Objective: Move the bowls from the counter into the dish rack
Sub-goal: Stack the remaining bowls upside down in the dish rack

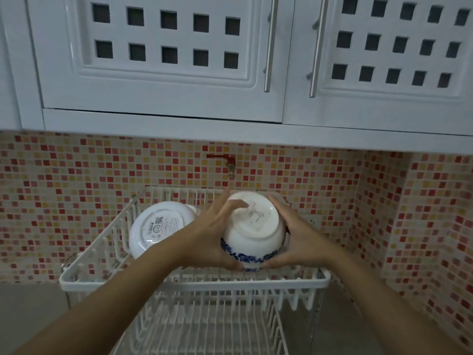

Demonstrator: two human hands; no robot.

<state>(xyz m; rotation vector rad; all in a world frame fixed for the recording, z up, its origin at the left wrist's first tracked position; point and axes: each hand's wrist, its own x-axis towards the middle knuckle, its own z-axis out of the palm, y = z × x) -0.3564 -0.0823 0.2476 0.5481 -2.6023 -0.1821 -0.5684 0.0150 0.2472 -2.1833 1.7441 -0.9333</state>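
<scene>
A white bowl with a blue patterned rim is turned upside down over the upper tier of the white wire dish rack. My left hand grips its left side and my right hand grips its right side. A second white bowl with a label on its base leans on its side in the left part of the same tier, close to my left hand.
The rack has a lower tier beneath my forearms. A red-handled tap juts from the mosaic tile wall behind the rack. White cupboard doors with bar handles hang overhead. Grey counter lies left of the rack.
</scene>
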